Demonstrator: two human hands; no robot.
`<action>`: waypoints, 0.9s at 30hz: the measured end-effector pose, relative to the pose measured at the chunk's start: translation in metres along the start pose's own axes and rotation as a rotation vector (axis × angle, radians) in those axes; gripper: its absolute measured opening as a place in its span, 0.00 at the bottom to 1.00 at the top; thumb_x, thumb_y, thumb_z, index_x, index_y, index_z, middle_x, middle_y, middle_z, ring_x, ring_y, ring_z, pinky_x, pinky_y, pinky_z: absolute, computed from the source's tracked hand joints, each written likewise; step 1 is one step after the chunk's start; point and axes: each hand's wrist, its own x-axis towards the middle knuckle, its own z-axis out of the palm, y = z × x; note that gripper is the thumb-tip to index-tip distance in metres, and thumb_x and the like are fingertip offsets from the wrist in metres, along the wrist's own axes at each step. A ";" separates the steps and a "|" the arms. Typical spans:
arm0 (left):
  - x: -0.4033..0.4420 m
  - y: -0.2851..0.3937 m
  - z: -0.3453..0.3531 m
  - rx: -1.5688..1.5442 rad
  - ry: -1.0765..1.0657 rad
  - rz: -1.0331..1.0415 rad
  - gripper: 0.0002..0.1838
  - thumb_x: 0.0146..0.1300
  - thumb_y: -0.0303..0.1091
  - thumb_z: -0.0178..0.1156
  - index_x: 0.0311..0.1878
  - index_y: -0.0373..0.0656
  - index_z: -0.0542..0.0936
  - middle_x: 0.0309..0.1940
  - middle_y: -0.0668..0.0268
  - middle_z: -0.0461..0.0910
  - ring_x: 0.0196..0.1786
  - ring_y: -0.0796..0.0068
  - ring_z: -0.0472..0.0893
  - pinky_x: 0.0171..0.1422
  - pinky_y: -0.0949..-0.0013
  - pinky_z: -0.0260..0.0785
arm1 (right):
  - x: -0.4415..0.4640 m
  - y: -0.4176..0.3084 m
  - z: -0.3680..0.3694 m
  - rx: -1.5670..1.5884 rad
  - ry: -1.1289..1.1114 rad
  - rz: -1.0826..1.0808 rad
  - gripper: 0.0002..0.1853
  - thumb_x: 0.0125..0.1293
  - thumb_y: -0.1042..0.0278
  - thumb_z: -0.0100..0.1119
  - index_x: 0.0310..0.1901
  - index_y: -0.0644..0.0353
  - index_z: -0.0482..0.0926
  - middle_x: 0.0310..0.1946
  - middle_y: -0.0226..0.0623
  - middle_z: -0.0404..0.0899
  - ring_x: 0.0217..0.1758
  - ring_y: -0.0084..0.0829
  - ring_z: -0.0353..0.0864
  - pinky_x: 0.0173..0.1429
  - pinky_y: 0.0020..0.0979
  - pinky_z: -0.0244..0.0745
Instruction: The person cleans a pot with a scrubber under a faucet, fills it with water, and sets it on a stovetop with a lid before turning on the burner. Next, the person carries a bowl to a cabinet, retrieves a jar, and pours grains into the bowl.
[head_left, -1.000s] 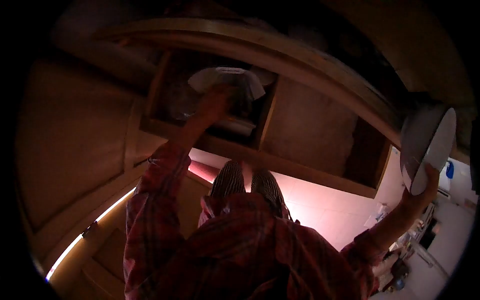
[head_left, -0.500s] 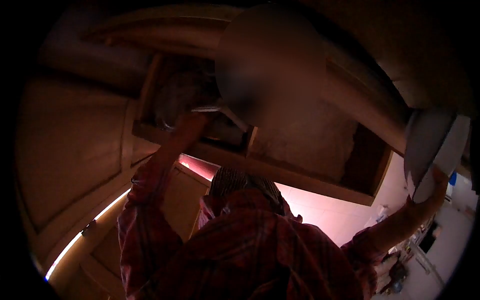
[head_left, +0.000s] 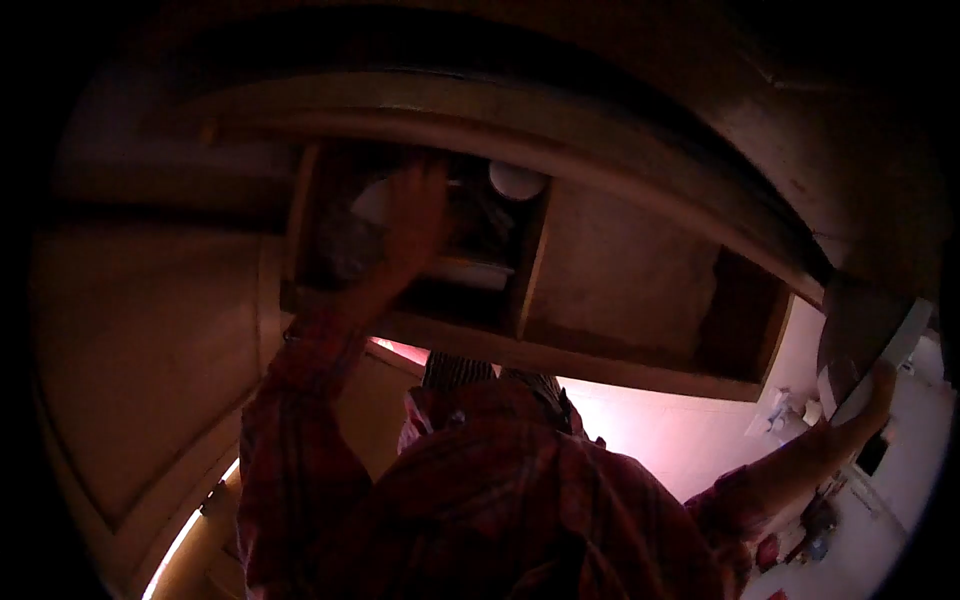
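Note:
My left hand [head_left: 418, 215] is inside the left compartment of a wooden drawer [head_left: 640, 372], its fingers stretched forward over the things there and slightly blurred. Just below the hand lies a flat pale object [head_left: 475, 272], too dim to name. A round white thing [head_left: 517, 180] sits at the compartment's upper right, and a pale piece [head_left: 372, 203] shows left of my fingers. At the far right, my right hand [head_left: 868, 402] grips a pale, flat, sheet-like thing [head_left: 862, 330], held upright beside the drawer; its kind is unclear.
A wooden divider [head_left: 533, 265] separates the left compartment from the right one, whose bare base [head_left: 620, 270] shows. A wooden rail [head_left: 480, 125] curves above the drawer. A panelled wooden door [head_left: 150, 350] stands at left. Small items [head_left: 815, 525] are blurred at lower right.
My left hand has moved deeper into the left compartment; the pale thing at its fingers now lies below it. The right hand and its pale sheet-like thing have shifted slightly down.

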 end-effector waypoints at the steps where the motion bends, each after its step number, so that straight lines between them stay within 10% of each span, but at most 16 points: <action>1: -0.001 -0.007 0.005 -0.037 -0.152 -0.051 0.25 0.51 0.39 0.64 0.52 0.45 0.70 0.41 0.52 0.74 0.45 0.53 0.74 0.53 0.54 0.67 | 0.002 0.003 -0.003 0.015 -0.003 0.030 0.18 0.57 0.47 0.53 0.45 0.45 0.79 0.52 0.37 0.73 0.58 0.33 0.69 0.64 0.33 0.60; 6: -0.010 -0.028 0.008 -0.061 -0.824 0.128 0.22 0.50 0.41 0.63 0.50 0.48 0.79 0.40 0.55 0.77 0.46 0.52 0.75 0.52 0.53 0.68 | 0.013 0.008 0.013 -0.024 0.045 -0.233 0.19 0.56 0.48 0.54 0.46 0.46 0.78 0.51 0.38 0.72 0.58 0.34 0.69 0.65 0.34 0.59; 12: -0.030 -0.003 -0.003 -0.172 -0.524 0.556 0.13 0.50 0.39 0.61 0.38 0.48 0.84 0.34 0.57 0.79 0.41 0.56 0.78 0.48 0.53 0.70 | 0.047 0.029 0.002 0.421 -0.058 0.792 0.23 0.51 0.48 0.54 0.45 0.53 0.78 0.48 0.39 0.73 0.55 0.37 0.70 0.60 0.37 0.63; 14: -0.048 -0.009 0.024 -0.377 -1.091 0.345 0.14 0.52 0.42 0.60 0.37 0.46 0.85 0.34 0.54 0.80 0.38 0.56 0.79 0.50 0.53 0.70 | 0.046 0.023 0.005 0.367 -0.069 0.605 0.24 0.51 0.48 0.54 0.46 0.56 0.78 0.48 0.40 0.73 0.54 0.38 0.71 0.59 0.38 0.64; 18: -0.043 -0.004 0.048 -0.391 -1.451 0.626 0.15 0.54 0.35 0.56 0.44 0.43 0.82 0.40 0.57 0.81 0.42 0.58 0.78 0.55 0.57 0.69 | 0.046 0.028 0.007 0.241 -0.122 0.486 0.27 0.49 0.48 0.56 0.48 0.58 0.78 0.48 0.43 0.73 0.55 0.40 0.71 0.60 0.40 0.64; 27: -0.025 0.017 0.101 -0.452 -1.471 0.230 0.23 0.59 0.39 0.55 0.57 0.41 0.71 0.53 0.56 0.73 0.53 0.59 0.74 0.61 0.57 0.65 | 0.054 0.048 0.002 0.018 -0.169 0.279 0.35 0.45 0.48 0.60 0.55 0.60 0.74 0.54 0.48 0.71 0.61 0.45 0.68 0.63 0.43 0.63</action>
